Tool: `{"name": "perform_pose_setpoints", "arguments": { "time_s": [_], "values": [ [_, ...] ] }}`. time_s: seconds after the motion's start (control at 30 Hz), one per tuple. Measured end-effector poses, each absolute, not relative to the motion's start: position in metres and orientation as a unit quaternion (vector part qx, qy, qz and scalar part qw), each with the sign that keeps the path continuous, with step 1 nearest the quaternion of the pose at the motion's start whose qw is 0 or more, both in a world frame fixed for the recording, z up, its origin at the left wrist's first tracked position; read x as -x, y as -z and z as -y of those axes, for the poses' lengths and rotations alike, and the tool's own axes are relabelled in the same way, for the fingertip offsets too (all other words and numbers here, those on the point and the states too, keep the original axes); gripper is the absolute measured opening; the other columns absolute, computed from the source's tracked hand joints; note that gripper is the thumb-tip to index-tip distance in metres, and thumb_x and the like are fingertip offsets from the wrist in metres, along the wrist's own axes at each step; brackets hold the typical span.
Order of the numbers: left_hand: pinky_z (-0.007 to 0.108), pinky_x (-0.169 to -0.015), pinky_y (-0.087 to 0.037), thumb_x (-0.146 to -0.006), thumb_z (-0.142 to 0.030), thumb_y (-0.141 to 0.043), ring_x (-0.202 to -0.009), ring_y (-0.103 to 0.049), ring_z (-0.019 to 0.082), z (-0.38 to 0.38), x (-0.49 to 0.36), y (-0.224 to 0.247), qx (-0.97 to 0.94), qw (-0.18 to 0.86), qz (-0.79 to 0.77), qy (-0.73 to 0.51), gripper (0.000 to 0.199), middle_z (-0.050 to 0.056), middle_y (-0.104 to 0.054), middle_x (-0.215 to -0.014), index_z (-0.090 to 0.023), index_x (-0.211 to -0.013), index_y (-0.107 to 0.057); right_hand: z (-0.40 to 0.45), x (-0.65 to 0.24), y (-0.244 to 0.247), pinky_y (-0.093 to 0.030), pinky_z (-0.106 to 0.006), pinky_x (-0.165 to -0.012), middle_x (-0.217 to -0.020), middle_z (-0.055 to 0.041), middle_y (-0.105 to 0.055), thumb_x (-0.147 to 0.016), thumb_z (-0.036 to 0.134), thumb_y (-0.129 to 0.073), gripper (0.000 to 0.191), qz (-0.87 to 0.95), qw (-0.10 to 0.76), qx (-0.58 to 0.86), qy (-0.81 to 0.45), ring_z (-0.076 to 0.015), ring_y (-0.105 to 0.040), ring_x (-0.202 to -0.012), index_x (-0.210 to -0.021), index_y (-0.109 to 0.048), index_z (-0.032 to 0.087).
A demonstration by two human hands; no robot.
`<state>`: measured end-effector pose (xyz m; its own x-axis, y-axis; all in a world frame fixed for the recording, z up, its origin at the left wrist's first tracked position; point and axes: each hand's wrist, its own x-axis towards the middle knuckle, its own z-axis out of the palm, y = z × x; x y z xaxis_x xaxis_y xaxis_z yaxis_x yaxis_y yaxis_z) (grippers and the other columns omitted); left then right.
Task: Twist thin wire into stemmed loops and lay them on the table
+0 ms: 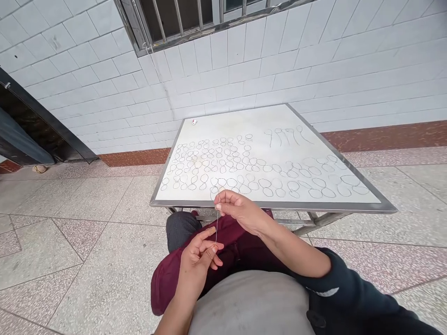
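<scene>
Head view — two hands [197, 260] pinching one thin strand [217, 225] between them — one table [237, 121] bearing many thin loops [317, 188] beyond

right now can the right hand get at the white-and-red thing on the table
Probably not without leaning: the white-and-red thing lies far across the table, and the right hand pinches a strand.

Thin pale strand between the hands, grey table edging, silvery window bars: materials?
Thin pale strand: fine wire or thread, too slender to tell; looks nearly straight.
Grey table edging: probably satin metal, from its dull sheen and bright front line.
Silvery window bars: likely polished steel; bright streaks.
</scene>
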<state>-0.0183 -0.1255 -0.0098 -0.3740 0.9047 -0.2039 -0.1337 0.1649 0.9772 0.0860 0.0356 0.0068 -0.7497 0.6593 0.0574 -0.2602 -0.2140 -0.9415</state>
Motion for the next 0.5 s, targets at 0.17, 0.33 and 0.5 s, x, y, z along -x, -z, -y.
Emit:
{"name": "perform_pose_setpoints", "arguments": {
  "time_s": [0.17, 0.33, 0.5],
  "values": [
    [0.028, -0.063, -0.049, -0.085, -0.035, -0.064, -0.067, -0.064, 0.015, 0.130, 0.026, 0.018, -0.409, 0.447, -0.641, -0.472, 0.052, 0.007, -0.073, -0.093, -0.023, -0.134, -0.053, -0.040, -0.090, -0.010, -0.038, -0.026, -0.067, -0.083, 0.0017, -0.053, -0.076, 0.032, -0.071, 0.018, 0.546, 0.303, 0.187, -0.758, -0.0097, -0.046, -0.066, -0.084, -0.062, 0.019],
    [0.033, -0.086, -0.046, -0.081, -0.033, -0.068, -0.097, -0.062, 0.020, 0.120, 0.045, 0.005, -0.380, 0.396, -0.648, -0.528, 0.056, 0.008, -0.070, -0.106, -0.024, -0.134, -0.052, -0.042, -0.095, -0.020, -0.039, -0.027, -0.069, -0.079, 0.0045, -0.053, -0.077, 0.029, -0.071, 0.032, 0.548, 0.261, 0.175, -0.775, -0.0093, -0.048, -0.066, -0.103, -0.055, 0.022],
    [0.025, -0.073, -0.048, -0.079, -0.027, -0.072, -0.086, -0.059, 0.014, 0.093, 0.041, -0.015, -0.315, 0.397, -0.553, -0.662, 0.056, 0.004, -0.067, -0.102, -0.026, -0.131, -0.052, -0.036, -0.093, -0.021, -0.039, -0.027, -0.068, -0.075, 0.0063, -0.057, -0.076, 0.028, -0.073, 0.041, 0.572, 0.205, 0.158, -0.778, -0.0096, -0.050, -0.065, -0.106, -0.045, 0.024]
  ]
}}
